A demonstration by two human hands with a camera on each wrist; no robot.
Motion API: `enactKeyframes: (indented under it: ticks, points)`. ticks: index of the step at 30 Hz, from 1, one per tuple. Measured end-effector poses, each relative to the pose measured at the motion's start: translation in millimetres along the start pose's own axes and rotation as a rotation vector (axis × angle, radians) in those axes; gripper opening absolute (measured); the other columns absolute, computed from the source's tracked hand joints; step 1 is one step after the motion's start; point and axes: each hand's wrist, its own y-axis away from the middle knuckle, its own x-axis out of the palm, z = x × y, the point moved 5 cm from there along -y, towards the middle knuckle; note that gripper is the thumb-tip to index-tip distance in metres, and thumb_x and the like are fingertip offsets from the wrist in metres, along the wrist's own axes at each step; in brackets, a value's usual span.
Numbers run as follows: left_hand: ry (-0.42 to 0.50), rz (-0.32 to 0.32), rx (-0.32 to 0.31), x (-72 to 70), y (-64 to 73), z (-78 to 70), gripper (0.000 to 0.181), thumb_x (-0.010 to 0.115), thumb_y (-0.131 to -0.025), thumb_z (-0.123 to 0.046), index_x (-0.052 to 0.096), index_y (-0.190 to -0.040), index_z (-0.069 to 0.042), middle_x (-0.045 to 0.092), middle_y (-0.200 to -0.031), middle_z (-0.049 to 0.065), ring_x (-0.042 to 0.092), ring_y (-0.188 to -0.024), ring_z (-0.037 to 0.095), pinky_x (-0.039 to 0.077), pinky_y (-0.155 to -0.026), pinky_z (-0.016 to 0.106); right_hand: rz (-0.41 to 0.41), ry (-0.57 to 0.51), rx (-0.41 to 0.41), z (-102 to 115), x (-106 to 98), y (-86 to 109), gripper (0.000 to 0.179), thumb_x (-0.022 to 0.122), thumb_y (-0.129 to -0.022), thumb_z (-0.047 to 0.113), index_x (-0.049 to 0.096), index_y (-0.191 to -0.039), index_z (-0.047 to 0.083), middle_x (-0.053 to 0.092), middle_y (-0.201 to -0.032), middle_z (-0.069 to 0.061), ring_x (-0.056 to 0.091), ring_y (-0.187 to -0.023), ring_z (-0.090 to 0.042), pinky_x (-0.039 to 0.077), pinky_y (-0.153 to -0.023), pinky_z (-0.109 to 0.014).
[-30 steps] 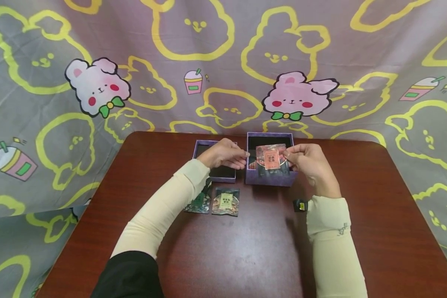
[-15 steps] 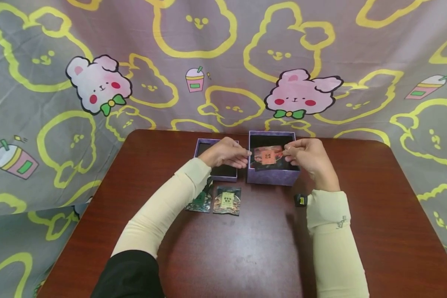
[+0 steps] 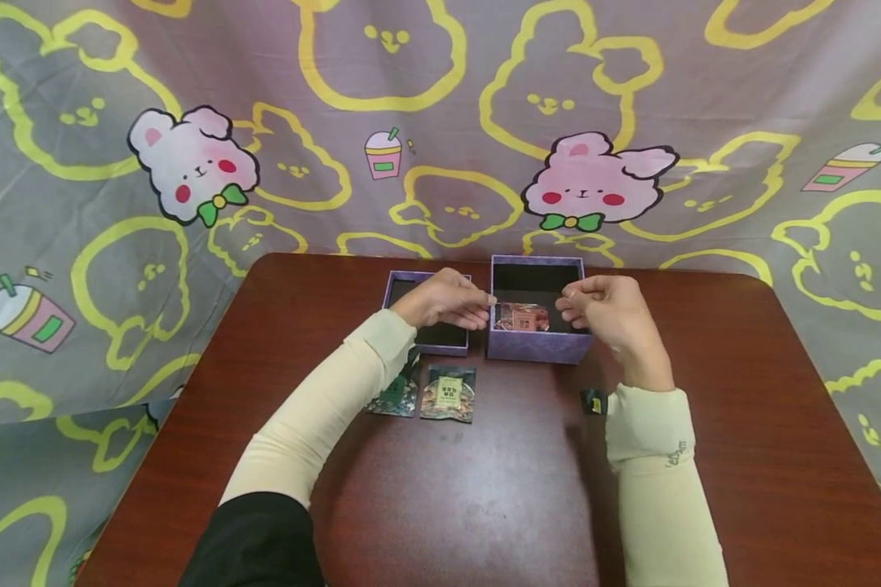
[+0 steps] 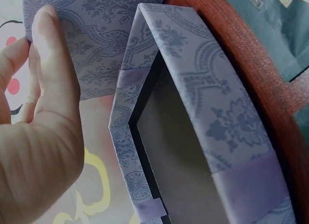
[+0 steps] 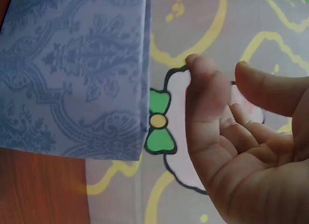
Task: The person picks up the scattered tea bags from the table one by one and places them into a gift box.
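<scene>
Head view: see right hand [image 3: 617, 319] released, fingers parted, from red-labelled sachet [image 3: 519, 318] pinched half a second ago, now lying inside purple box [image 3: 536, 349], front left. See left hand [image 3: 446, 302] touch box's left edge; cannot tell whether pinching. Find box near table's [image 3: 514, 505] far edge, just beside shallow tray [image 3: 444, 351]. Cannot read yellow label [image 3: 449, 393].

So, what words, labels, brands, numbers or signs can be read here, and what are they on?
None reads with certainty:
Red-labelled packet in the purple box: characters, too small to read.
Pale-labelled packet on the table: characters, too blurred.
Green-labelled packet beside it: label too dark and small.
Right sleeve: lettering at the cuff, too blurred.
</scene>
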Motion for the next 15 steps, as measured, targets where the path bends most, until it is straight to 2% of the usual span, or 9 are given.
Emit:
enactKeyframes:
  ticks: [5,10,15]
  points:
    - [-0.002,-0.010,0.002,-1.2,-0.6,0.1,0.033,0.075,-0.093,-0.014,0.069,-0.112,0.012,0.073,-0.082,0.018,0.072,-0.066,0.020,0.063,-0.076,0.040,0.014,-0.073,-0.037,3,16,13.8,0.027,0.064,-0.101,0.012,0.067,-0.108,-0.014,0.073,-0.092,-0.019,0.071,-0.076,-0.021,0.063,-0.068,-0.031]
    - [-0.007,-0.019,0.002,-0.9,-0.7,-0.6,0.028,0.075,-0.093,-0.014,0.070,-0.108,0.011,0.073,-0.084,0.019,0.072,-0.066,0.020,0.057,-0.088,0.048,0.078,-0.156,-0.040,-3,36,18.2,0.024,0.063,-0.100,0.004,0.064,-0.106,-0.019,0.073,-0.084,-0.017,0.069,-0.068,-0.018,0.061,-0.060,-0.026]
    - [-0.001,-0.018,-0.007,0.6,-0.6,-0.5,0.030,0.074,-0.094,-0.013,0.069,-0.110,0.012,0.073,-0.083,0.018,0.072,-0.066,0.020,0.055,-0.092,0.050,0.098,-0.174,-0.028,-8,44,21.4,0.022,0.062,-0.098,0.001,0.063,-0.105,-0.020,0.072,-0.077,-0.012,0.065,-0.061,-0.013,0.058,-0.054,-0.023]
